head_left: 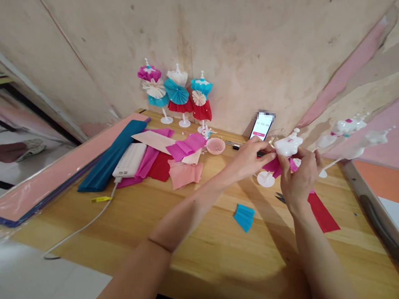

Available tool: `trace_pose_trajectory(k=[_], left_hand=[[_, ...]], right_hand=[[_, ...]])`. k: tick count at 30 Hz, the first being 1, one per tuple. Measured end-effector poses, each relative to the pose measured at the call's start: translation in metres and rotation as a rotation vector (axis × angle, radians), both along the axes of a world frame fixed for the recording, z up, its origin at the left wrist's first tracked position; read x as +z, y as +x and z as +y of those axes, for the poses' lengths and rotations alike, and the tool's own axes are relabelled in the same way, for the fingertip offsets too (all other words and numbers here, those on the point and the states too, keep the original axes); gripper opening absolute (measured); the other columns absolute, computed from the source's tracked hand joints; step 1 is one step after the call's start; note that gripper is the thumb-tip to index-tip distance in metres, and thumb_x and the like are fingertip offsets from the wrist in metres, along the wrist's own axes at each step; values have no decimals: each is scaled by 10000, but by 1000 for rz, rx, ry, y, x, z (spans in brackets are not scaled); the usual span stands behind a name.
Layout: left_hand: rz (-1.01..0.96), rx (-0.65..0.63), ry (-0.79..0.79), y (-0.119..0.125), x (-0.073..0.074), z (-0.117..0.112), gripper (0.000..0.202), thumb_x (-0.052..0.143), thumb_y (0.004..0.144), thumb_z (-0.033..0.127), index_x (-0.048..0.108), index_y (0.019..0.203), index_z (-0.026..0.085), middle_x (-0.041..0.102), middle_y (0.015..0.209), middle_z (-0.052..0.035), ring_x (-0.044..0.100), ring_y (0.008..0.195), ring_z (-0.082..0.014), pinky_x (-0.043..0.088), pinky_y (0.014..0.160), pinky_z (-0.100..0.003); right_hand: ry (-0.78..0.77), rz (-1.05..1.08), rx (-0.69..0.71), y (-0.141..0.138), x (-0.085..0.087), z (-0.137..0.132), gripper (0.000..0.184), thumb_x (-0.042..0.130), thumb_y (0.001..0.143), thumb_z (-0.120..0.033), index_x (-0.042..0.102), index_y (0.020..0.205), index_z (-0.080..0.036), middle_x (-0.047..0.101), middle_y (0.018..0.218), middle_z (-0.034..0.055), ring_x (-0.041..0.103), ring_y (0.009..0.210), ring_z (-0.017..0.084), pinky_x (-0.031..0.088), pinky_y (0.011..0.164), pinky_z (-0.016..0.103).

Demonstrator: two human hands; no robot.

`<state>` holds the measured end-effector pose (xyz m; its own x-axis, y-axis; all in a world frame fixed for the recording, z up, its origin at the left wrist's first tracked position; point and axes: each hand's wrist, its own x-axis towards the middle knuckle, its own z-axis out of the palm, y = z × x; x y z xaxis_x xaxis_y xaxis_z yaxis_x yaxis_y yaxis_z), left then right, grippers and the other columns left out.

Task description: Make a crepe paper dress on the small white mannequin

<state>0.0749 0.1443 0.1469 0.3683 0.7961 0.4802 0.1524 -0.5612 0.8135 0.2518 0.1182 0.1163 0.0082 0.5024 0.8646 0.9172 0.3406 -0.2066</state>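
A small white dress-form mannequin (pixel 287 146) stands at the right of the table on a round white base (pixel 265 179). Magenta crepe paper (pixel 275 166) hangs around its lower part. My left hand (pixel 249 161) pinches this paper from the left side, fingertips against the form. On the other side my right hand (pixel 298 181) is closed on the paper with bent fingers; its fingertips are partly hidden. A pleated blue crepe paper piece (pixel 244 217) lies in front of the hands. Scissors tips (pixel 280 197) and a red paper strip (pixel 323 213) show by my right wrist.
Three dressed mannequins (pixel 177 91) stand along the wall. Left of centre lie crepe paper pieces (pixel 184 173) and a white power bank (pixel 130 160) with a cable. A pink bowl (pixel 215 146) and a propped phone (pixel 261 125) are behind; bare mannequins (pixel 367 140) stand far right.
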Motion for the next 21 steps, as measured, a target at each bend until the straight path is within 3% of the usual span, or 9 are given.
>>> trace_pose_trajectory(k=[7, 14, 21], left_hand=[[41, -11, -108, -3, 5, 0, 87, 562, 846, 219, 599, 823, 144, 603, 854, -27, 545, 790, -127, 411, 728, -272], [-29, -57, -114, -2, 0, 4, 102, 560, 838, 228, 584, 777, 150, 584, 869, -21, 540, 811, -120, 413, 766, -271], [-61, -90, -86, -3, -3, 6, 135, 526, 866, 264, 612, 829, 165, 597, 922, -31, 552, 878, -137, 416, 823, -284]], right_hand=[[-11, -33, 10, -6, -1, -1, 355, 598, 899, -428, 538, 1173, -211, 663, 975, 68, 619, 917, 243, 294, 1078, 547], [-206, 239, 159, -10, 5, -4, 306, 584, 906, -468, 579, 1072, -210, 645, 952, 59, 589, 889, 223, 435, 853, 424], [-407, 496, 356, -10, 9, -4, 292, 544, 925, -501, 581, 1004, -222, 634, 939, 29, 579, 859, 183, 441, 767, 333]])
